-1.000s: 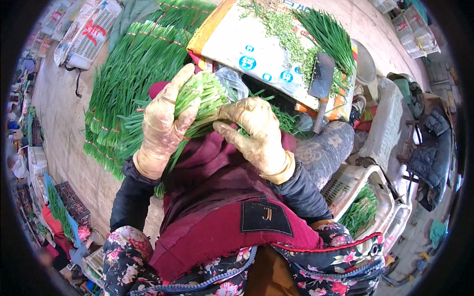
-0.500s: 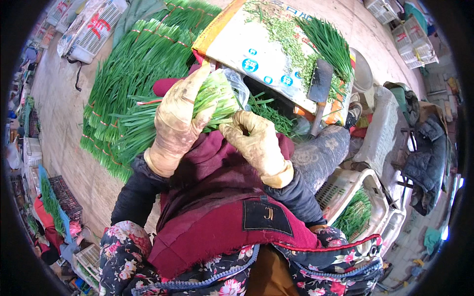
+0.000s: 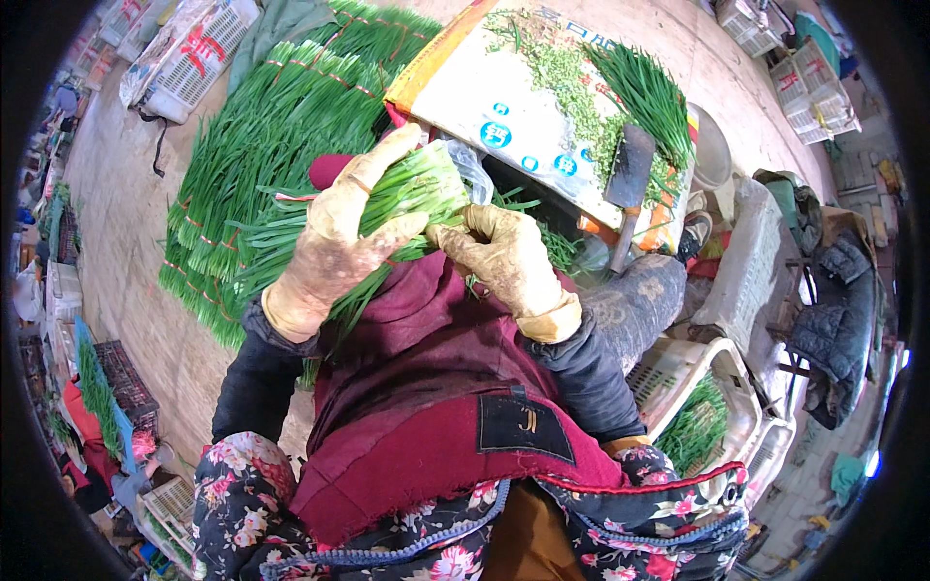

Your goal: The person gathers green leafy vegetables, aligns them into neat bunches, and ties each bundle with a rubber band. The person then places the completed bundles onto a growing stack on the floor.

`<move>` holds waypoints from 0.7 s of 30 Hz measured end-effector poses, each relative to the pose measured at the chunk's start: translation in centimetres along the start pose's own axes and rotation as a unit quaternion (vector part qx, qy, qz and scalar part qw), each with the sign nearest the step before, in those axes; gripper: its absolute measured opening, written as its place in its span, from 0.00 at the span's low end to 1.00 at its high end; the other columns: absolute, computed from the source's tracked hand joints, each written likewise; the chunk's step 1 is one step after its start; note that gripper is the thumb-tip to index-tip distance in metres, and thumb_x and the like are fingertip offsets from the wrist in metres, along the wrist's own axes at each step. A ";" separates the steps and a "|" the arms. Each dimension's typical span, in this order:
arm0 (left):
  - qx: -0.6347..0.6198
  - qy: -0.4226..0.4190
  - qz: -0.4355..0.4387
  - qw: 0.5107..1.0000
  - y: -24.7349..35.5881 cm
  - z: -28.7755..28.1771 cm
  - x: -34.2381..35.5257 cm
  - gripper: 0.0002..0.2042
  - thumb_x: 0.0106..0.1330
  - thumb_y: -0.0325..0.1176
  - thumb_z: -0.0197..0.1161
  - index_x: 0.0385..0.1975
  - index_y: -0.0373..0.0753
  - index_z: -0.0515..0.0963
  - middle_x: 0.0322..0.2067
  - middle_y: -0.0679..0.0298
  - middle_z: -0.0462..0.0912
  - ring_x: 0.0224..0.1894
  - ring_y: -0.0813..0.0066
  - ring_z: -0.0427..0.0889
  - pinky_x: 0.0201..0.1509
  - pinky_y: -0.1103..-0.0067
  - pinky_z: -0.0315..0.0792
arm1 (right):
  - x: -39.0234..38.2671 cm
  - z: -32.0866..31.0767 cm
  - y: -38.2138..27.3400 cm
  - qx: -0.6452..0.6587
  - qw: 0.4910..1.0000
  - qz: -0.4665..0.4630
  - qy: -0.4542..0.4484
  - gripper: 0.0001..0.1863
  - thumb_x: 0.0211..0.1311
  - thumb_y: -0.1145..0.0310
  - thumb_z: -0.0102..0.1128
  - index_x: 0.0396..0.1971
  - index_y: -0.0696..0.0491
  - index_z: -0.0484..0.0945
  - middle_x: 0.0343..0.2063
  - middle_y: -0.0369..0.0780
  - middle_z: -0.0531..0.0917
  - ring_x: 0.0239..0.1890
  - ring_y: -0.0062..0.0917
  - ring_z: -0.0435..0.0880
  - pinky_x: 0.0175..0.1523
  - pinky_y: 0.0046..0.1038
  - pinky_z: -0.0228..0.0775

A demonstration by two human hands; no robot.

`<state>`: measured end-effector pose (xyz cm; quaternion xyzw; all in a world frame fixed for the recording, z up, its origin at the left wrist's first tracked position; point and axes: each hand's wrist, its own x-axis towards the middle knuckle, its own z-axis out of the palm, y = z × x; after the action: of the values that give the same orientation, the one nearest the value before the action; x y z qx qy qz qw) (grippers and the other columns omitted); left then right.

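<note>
A bunch of green chives point(image 3: 421, 189) lies across my lap, its pale stem ends toward the right and its leaves toward the left. My gloved left hand point(image 3: 334, 247) is closed around it, thumb on the near side and fingers on the far side. At the near edge of the stem ends, my gloved right hand point(image 3: 513, 259) pinches chive stems between thumb and fingers; its fingertips partly hide them. A red tie point(image 3: 295, 198) shows on the leaves left of my left hand. Both gloves are cream and stained.
Many tied chive bundles point(image 3: 281, 126) lie on the floor at the far left. Ahead, a printed sack surface point(image 3: 450, 92) carries trimmings, loose chives point(image 3: 644, 87) and a cleaver point(image 3: 630, 169). A white crate point(image 3: 731, 373) holding chives stands at my right.
My left hand has shifted slightly down and left, its thumb now more apart from the far fingers. More leaves hang below the bunch. My right hand has moved slightly up and right.
</note>
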<state>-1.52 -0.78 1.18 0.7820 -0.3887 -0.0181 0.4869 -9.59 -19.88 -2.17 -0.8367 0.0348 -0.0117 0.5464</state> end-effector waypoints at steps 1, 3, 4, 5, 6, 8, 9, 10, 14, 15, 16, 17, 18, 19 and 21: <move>-0.001 -0.012 0.003 1.000 0.1 -0.6 -0.1 0.37 0.61 0.43 0.69 0.67 0.32 0.61 0.65 0.49 0.67 0.67 0.58 0.68 0.70 0.71 0.59 | 0.1 0.1 0.1 0.022 1.000 -0.002 -0.004 0.20 0.58 0.52 0.67 0.23 0.56 0.81 0.17 0.50 0.77 0.21 0.43 0.79 0.28 0.38 0.69; -0.008 -0.038 0.011 0.999 0.6 -1.4 -0.2 0.41 0.60 0.47 0.69 0.68 0.33 0.59 0.67 0.49 0.63 0.70 0.57 0.63 0.72 0.71 0.55 | 0.0 -0.3 -0.3 0.042 0.998 0.033 -0.036 0.20 0.59 0.53 0.65 0.23 0.56 0.80 0.18 0.50 0.78 0.22 0.45 0.79 0.29 0.40 0.69; 0.070 -0.046 0.028 0.996 0.6 -1.4 -0.5 0.46 0.57 0.52 0.70 0.70 0.34 0.56 0.69 0.48 0.59 0.71 0.55 0.59 0.74 0.69 0.51 | -0.1 -0.6 -0.3 0.051 0.996 0.052 -0.050 0.19 0.60 0.53 0.65 0.24 0.57 0.79 0.18 0.50 0.78 0.22 0.45 0.79 0.29 0.40 0.69; 0.196 -0.069 0.023 0.978 1.6 -1.3 -0.9 0.51 0.52 0.57 0.71 0.71 0.36 0.53 0.70 0.47 0.57 0.71 0.50 0.58 0.74 0.63 0.50 | -0.1 -0.7 -0.2 0.007 0.999 0.006 -0.038 0.18 0.60 0.56 0.65 0.24 0.57 0.80 0.17 0.48 0.78 0.20 0.40 0.78 0.28 0.37 0.69; 0.267 -0.061 0.023 0.962 2.2 -1.2 -1.7 0.53 0.51 0.59 0.70 0.72 0.36 0.51 0.70 0.47 0.56 0.71 0.48 0.57 0.73 0.59 0.50 | 0.1 -0.6 -0.3 -0.032 0.998 -0.045 -0.031 0.16 0.60 0.58 0.65 0.25 0.57 0.81 0.16 0.46 0.78 0.18 0.34 0.76 0.26 0.34 0.69; 0.341 -0.044 0.016 0.939 2.0 -0.1 -2.9 0.57 0.47 0.60 0.70 0.73 0.38 0.47 0.71 0.45 0.53 0.71 0.45 0.56 0.71 0.52 0.50 | -0.1 -0.6 -0.1 -0.123 0.983 -0.137 -0.021 0.13 0.62 0.61 0.59 0.26 0.56 0.75 0.19 0.48 0.78 0.23 0.44 0.81 0.28 0.41 0.70; 0.344 -0.026 0.012 0.939 1.5 0.3 -3.3 0.56 0.47 0.58 0.71 0.73 0.38 0.48 0.71 0.45 0.53 0.71 0.45 0.56 0.71 0.52 0.50 | -0.1 -0.4 -0.2 -0.165 0.972 -0.168 -0.004 0.12 0.61 0.62 0.60 0.26 0.56 0.76 0.18 0.48 0.78 0.22 0.44 0.80 0.28 0.41 0.71; 0.346 -0.008 0.008 0.938 1.1 0.8 -3.7 0.56 0.47 0.56 0.72 0.72 0.37 0.48 0.70 0.45 0.53 0.71 0.45 0.57 0.71 0.52 0.51 | -0.1 -0.2 -0.3 -0.208 0.958 -0.199 0.013 0.11 0.60 0.63 0.61 0.26 0.55 0.77 0.17 0.47 0.78 0.21 0.43 0.80 0.28 0.40 0.72; 0.328 0.037 0.008 0.944 0.0 1.7 -3.3 0.55 0.45 0.46 0.76 0.72 0.36 0.49 0.68 0.45 0.59 0.66 0.44 0.64 0.69 0.59 0.58 | -0.5 0.0 -0.2 -0.305 0.923 -0.231 0.038 0.07 0.58 0.66 0.60 0.31 0.54 0.75 0.18 0.46 0.78 0.22 0.45 0.80 0.26 0.41 0.73; 0.323 0.035 -0.001 0.946 0.0 1.8 -3.1 0.55 0.45 0.45 0.77 0.72 0.35 0.49 0.68 0.45 0.60 0.65 0.45 0.65 0.69 0.60 0.60 | -0.5 -0.1 0.1 -0.316 0.920 -0.228 0.037 0.07 0.58 0.67 0.60 0.32 0.54 0.75 0.19 0.47 0.79 0.22 0.45 0.81 0.25 0.41 0.73; 0.319 0.039 0.007 0.947 0.0 1.9 -2.9 0.56 0.43 0.44 0.78 0.72 0.35 0.50 0.66 0.47 0.63 0.63 0.46 0.68 0.68 0.61 0.62 | -0.6 -0.2 0.4 -0.290 0.931 -0.219 0.040 0.06 0.59 0.68 0.59 0.33 0.54 0.75 0.20 0.46 0.79 0.22 0.45 0.81 0.26 0.41 0.74; 0.318 0.032 0.003 0.947 0.0 2.1 -2.8 0.55 0.43 0.43 0.78 0.72 0.36 0.51 0.66 0.47 0.63 0.64 0.46 0.68 0.68 0.61 0.61 | -0.7 -0.3 0.7 -0.263 0.941 -0.210 0.042 0.06 0.59 0.69 0.58 0.34 0.54 0.75 0.20 0.46 0.80 0.22 0.44 0.81 0.26 0.40 0.74; 0.317 0.025 -0.001 0.948 0.1 2.2 -2.6 0.55 0.43 0.43 0.78 0.72 0.36 0.51 0.66 0.47 0.63 0.64 0.46 0.68 0.68 0.61 0.61 | -0.7 -0.4 1.1 -0.235 0.950 -0.201 0.044 0.06 0.60 0.70 0.57 0.35 0.53 0.75 0.21 0.45 0.80 0.22 0.44 0.81 0.26 0.39 0.74; 0.316 0.017 -0.005 0.948 0.2 2.3 -2.4 0.55 0.43 0.42 0.78 0.72 0.36 0.51 0.66 0.48 0.63 0.64 0.46 0.67 0.68 0.61 0.61 | -0.7 -0.5 1.6 -0.247 0.948 -0.187 0.069 0.05 0.60 0.70 0.56 0.34 0.54 0.74 0.21 0.46 0.80 0.22 0.43 0.82 0.27 0.39 0.74; 0.318 0.013 -0.006 0.948 0.4 2.3 -2.0 0.57 0.42 0.42 0.79 0.72 0.37 0.49 0.64 0.49 0.66 0.61 0.48 0.71 0.66 0.63 0.63 | -0.7 -0.9 2.7 -0.275 0.941 -0.155 0.121 0.03 0.60 0.72 0.54 0.32 0.54 0.72 0.20 0.46 0.79 0.22 0.40 0.82 0.27 0.39 0.73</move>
<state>-4.02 -1.35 -0.43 0.8987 -0.3629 0.1138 0.2185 -10.47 -21.78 -4.24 -0.9416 -0.0280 -0.1875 0.2784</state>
